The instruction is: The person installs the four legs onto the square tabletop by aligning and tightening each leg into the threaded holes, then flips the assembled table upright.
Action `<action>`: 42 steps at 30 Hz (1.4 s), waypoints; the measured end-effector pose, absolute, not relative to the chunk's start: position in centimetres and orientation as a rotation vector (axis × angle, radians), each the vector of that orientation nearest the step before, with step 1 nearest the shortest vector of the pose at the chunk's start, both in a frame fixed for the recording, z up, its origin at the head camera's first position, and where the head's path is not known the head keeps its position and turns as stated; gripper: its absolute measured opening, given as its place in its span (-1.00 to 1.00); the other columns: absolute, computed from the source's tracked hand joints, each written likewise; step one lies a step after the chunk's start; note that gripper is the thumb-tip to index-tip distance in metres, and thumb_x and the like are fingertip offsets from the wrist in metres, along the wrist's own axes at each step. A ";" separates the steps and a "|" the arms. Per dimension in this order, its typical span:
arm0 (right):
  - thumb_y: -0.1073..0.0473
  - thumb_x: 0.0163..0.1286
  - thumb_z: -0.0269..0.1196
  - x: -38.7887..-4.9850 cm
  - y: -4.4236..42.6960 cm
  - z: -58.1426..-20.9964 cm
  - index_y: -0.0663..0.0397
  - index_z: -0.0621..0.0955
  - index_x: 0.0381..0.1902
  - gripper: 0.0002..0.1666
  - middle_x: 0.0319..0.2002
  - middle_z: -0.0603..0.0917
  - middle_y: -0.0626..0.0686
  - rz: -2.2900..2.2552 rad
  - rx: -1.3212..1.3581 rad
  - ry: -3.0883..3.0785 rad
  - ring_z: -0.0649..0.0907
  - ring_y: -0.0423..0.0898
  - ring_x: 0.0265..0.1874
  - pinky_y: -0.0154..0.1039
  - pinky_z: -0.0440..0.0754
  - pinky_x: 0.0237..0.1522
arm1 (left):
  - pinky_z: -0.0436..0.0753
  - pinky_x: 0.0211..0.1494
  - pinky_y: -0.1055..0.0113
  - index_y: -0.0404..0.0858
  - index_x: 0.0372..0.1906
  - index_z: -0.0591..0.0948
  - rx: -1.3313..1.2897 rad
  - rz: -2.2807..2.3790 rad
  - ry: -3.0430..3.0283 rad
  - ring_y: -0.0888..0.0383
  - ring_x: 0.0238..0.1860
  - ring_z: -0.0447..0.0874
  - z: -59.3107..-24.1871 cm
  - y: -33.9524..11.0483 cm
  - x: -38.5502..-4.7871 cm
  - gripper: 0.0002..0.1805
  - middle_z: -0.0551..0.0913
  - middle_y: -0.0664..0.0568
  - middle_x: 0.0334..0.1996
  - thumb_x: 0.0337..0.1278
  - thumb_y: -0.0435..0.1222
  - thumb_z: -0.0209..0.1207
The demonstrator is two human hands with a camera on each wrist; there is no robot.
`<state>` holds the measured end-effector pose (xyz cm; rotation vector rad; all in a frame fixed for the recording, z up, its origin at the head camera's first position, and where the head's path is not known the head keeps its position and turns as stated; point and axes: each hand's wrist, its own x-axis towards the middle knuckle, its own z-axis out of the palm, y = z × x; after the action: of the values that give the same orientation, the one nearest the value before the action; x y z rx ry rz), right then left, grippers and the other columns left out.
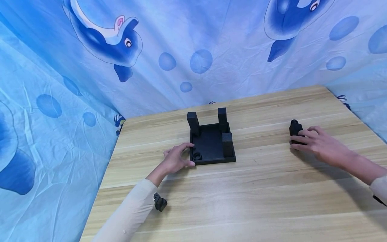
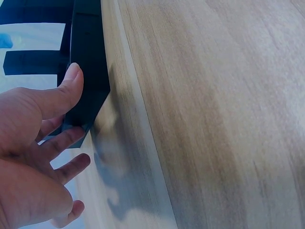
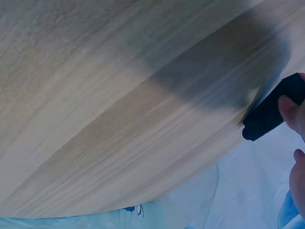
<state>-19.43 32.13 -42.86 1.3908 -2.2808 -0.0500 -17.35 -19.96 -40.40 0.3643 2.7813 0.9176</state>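
A black square tray (image 1: 210,144) with a low rim and several upright features, including three tall square posts, stands mid-table. My left hand (image 1: 176,158) holds its near left corner. In the left wrist view the thumb (image 2: 72,88) lies against the tray's wall (image 2: 90,62), and the other fingers are loosely spread by the corner. A small black ring (image 1: 197,156) sits inside that corner. On the right, my right hand (image 1: 323,146) grips a black block with a narrow knob at one end (image 1: 295,129). The fingers hide part of this block; its end (image 3: 269,112) shows in the right wrist view.
The wood-grain table (image 1: 257,195) stretches around the tray. Blue curtains (image 1: 181,40) with dolphin prints hang behind it and along the sides. A small black device (image 1: 159,202) is at the left wrist.
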 end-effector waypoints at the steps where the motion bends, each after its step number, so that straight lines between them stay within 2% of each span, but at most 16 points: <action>1: 0.62 -0.04 -0.20 -19.5 32.1 -42.7 0.14 0.69 -0.06 -0.28 0.02 0.63 0.21 -0.032 1.381 -2.270 0.50 0.19 -0.05 0.18 0.30 -0.05 | -0.04 0.13 -0.12 -0.06 0.32 0.43 0.365 0.917 2.783 -0.04 0.26 0.34 -40.4 -19.9 -17.3 -0.25 0.45 0.07 0.29 -0.07 -0.21 0.44; 3: 0.52 0.20 -0.38 -19.6 31.8 -42.3 0.16 0.66 -0.03 -0.28 0.01 0.64 0.22 -0.004 1.358 -2.247 0.52 0.20 -0.07 0.18 0.30 -0.06 | -0.03 0.13 -0.13 -0.06 0.31 0.43 0.366 0.912 2.786 -0.04 0.26 0.34 -40.4 -19.9 -17.4 -0.26 0.46 0.07 0.29 -0.06 -0.21 0.43; 6: 0.29 0.46 -0.50 -19.8 31.4 -41.4 0.14 0.61 0.06 -0.29 -0.03 0.65 0.22 0.061 1.305 -2.229 0.52 0.19 -0.11 0.18 0.29 -0.08 | -0.03 0.13 -0.13 -0.05 0.31 0.43 0.365 0.908 2.786 -0.04 0.27 0.34 -40.4 -19.9 -17.3 -0.26 0.45 0.06 0.29 -0.06 -0.21 0.43; 8: 0.13 0.58 -0.43 -19.9 31.0 -40.8 0.12 0.60 0.08 -0.37 -0.09 0.68 0.20 0.138 1.243 -2.207 0.54 0.17 -0.15 0.18 0.29 -0.11 | -0.03 0.14 -0.14 -0.04 0.31 0.44 0.367 0.907 2.787 -0.05 0.28 0.34 -40.4 -19.9 -17.3 -0.26 0.45 0.05 0.30 -0.06 -0.22 0.43; 12: -0.11 0.59 -0.21 -20.1 30.1 -39.1 0.12 0.61 0.09 -0.42 -0.28 0.70 0.15 0.394 1.081 -2.239 0.54 0.08 -0.24 0.14 0.24 -0.17 | -0.04 0.14 -0.14 -0.04 0.31 0.43 0.371 0.911 2.785 -0.05 0.28 0.34 -40.3 -19.9 -17.2 -0.26 0.45 0.05 0.30 -0.06 -0.22 0.43; 15: 0.11 0.41 0.19 -19.8 29.3 -37.7 0.13 0.63 0.08 -0.65 -0.36 0.70 0.15 0.615 0.944 -2.327 0.50 -0.15 -0.23 0.03 0.17 -0.21 | -0.04 0.14 -0.15 -0.05 0.31 0.43 0.378 0.914 2.783 -0.05 0.28 0.34 -40.4 -19.9 -17.2 -0.26 0.44 0.04 0.30 -0.06 -0.22 0.43; 16: 0.23 0.31 0.28 -19.7 29.0 -37.2 0.12 0.63 0.09 -0.62 -0.35 0.70 0.16 0.681 0.896 -2.361 0.47 -0.25 -0.22 -0.02 0.14 -0.21 | -0.04 0.14 -0.15 -0.06 0.31 0.43 0.379 0.916 2.782 -0.05 0.28 0.34 -40.4 -19.9 -17.2 -0.26 0.44 0.04 0.30 -0.06 -0.22 0.43; 19: 0.52 -0.01 0.41 -19.3 28.2 -36.0 0.07 0.64 0.12 -0.33 -0.25 0.73 0.10 0.849 0.758 -2.445 0.42 -0.44 -0.18 -0.20 0.20 -0.19 | -0.04 0.14 -0.15 -0.06 0.32 0.43 0.383 0.918 2.782 -0.05 0.29 0.34 -40.4 -20.0 -17.2 -0.26 0.44 0.03 0.30 -0.06 -0.22 0.43; 21: 0.49 0.07 0.38 -19.1 27.8 -35.4 0.02 0.64 0.13 -0.37 -0.18 0.71 -0.08 0.934 0.660 -2.510 0.41 -0.48 -0.17 -0.35 0.25 -0.24 | -0.04 0.14 -0.15 -0.07 0.32 0.42 0.384 0.920 2.783 -0.06 0.29 0.34 -40.3 -20.0 -17.2 -0.25 0.45 0.03 0.30 -0.06 -0.21 0.43; 23: 0.41 0.17 0.36 -18.9 27.4 -34.8 -0.04 0.63 0.15 -0.44 -0.13 0.64 -0.24 1.003 0.574 -2.577 0.42 -0.45 -0.16 -0.43 0.29 -0.31 | -0.03 0.13 -0.15 -0.07 0.33 0.42 0.385 0.919 2.785 -0.06 0.29 0.34 -40.3 -20.0 -17.3 -0.25 0.45 0.02 0.29 -0.06 -0.21 0.43; 25: 0.33 0.23 0.35 -18.8 27.0 -34.4 -0.09 0.63 0.16 -0.48 -0.11 0.59 -0.28 1.069 0.499 -2.634 0.42 -0.43 -0.14 -0.46 0.29 -0.29 | -0.03 0.13 -0.15 -0.08 0.33 0.42 0.384 0.921 2.784 -0.06 0.28 0.35 -40.3 -20.0 -17.3 -0.24 0.45 0.00 0.29 -0.06 -0.21 0.44; 32: 0.24 0.27 0.34 -18.7 26.2 -33.7 -0.09 0.62 0.16 -0.52 -0.10 0.62 0.06 1.124 0.411 -2.700 0.41 -0.35 -0.10 -0.37 0.28 -0.16 | -0.04 0.12 -0.15 -0.08 0.33 0.42 0.394 0.931 2.778 -0.06 0.29 0.34 -40.3 -20.0 -17.3 -0.24 0.45 0.02 0.30 -0.07 -0.22 0.44; 37: 0.17 0.30 0.32 -19.1 25.6 -32.9 -0.04 0.59 0.20 -0.52 0.09 0.61 0.25 1.160 0.379 -2.726 0.45 -0.02 0.15 -0.10 0.31 0.04 | -0.05 0.14 -0.15 -0.08 0.33 0.42 0.394 0.930 2.771 -0.06 0.31 0.33 -40.3 -20.0 -17.3 -0.24 0.43 0.03 0.31 -0.06 -0.21 0.43; 39: 0.12 0.32 0.31 -19.3 25.2 -32.6 -0.07 0.58 0.22 -0.51 0.17 0.56 0.25 1.172 0.368 -2.753 0.43 0.10 0.23 -0.07 0.32 0.08 | -0.06 0.14 -0.15 -0.08 0.33 0.42 0.390 0.928 2.770 -0.05 0.31 0.33 -40.3 -20.0 -17.3 -0.24 0.43 0.03 0.31 -0.06 -0.21 0.43; 42: 0.12 0.33 0.30 -19.5 24.2 -32.2 -0.07 0.58 0.22 -0.51 0.19 0.55 0.21 1.205 0.395 -2.764 0.41 0.17 0.27 -0.07 0.36 0.10 | -0.05 0.14 -0.14 -0.08 0.33 0.42 0.384 0.923 2.770 -0.04 0.31 0.33 -40.4 -20.0 -17.3 -0.24 0.43 0.04 0.31 -0.06 -0.21 0.43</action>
<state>-19.45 24.20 -32.22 0.3954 -2.7644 1.2050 -17.32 -20.03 -40.39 0.3841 2.7705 0.9229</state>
